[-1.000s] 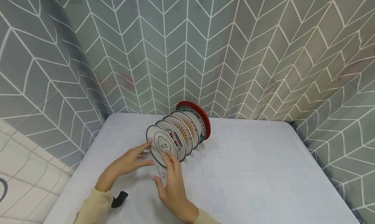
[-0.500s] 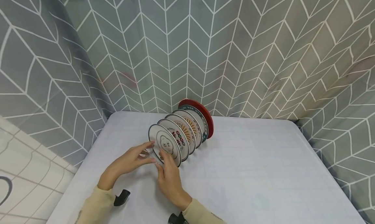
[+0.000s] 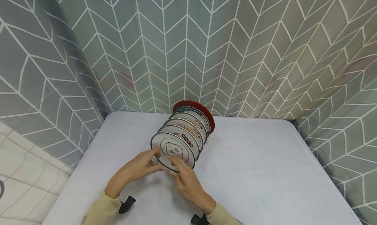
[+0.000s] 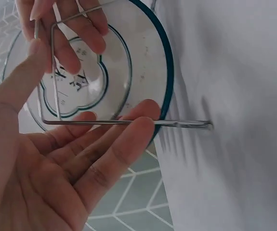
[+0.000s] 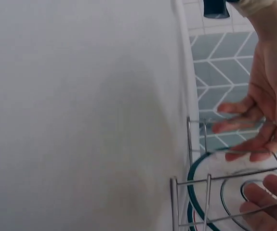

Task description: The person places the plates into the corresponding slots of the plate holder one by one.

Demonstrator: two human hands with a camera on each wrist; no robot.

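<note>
A row of round plates stands tilted in a thin metal wire dish rack. Nearest is a white plate with a dark rim and characters in its middle. Behind it come several more white plates, then a red plate at the far end. My left hand grips the near end of the rack, thumb and fingers around its wire frame. On the right side of that same end, my right hand holds the wire with thumb and fingertips. The rack's lower part is mostly hidden in the head view by plates and hands.
The white-covered table extends to the right of the plates. A grey curtain with white chevron lines hangs behind it and along both sides. Black wrist mounts sit at both sleeves.
The right fingers have closed on the rack's wire. Both hands and the rack's near end have shifted right, so the row of plates has turned and its front plate leans back more.
</note>
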